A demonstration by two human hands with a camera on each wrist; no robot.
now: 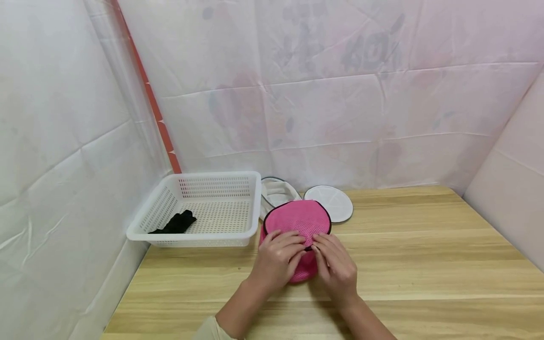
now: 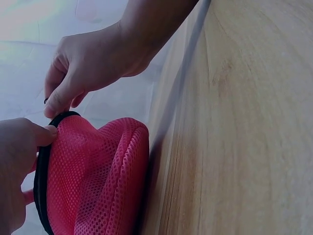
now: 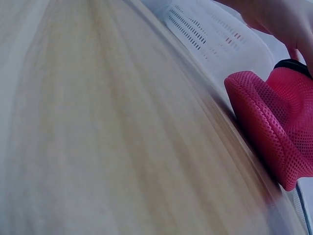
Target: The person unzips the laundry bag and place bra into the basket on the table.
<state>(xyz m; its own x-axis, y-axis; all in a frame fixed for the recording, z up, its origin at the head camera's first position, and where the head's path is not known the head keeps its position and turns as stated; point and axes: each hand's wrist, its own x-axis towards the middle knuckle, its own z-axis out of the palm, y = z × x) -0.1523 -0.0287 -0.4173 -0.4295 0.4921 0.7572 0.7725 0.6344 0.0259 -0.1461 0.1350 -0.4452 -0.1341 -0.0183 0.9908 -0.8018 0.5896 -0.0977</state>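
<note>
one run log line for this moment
left hand: grips pink bag | right hand: pinches its black edge | basket: holds black cloth

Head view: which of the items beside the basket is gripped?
The pink mesh bag: left hand and right hand hold it; the white disc and crumpled white item are behind it, unheld.

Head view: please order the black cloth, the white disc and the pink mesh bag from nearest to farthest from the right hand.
1. pink mesh bag, touched by the right hand
2. white disc, behind the bag
3. black cloth, farther left, in the white basket
</note>
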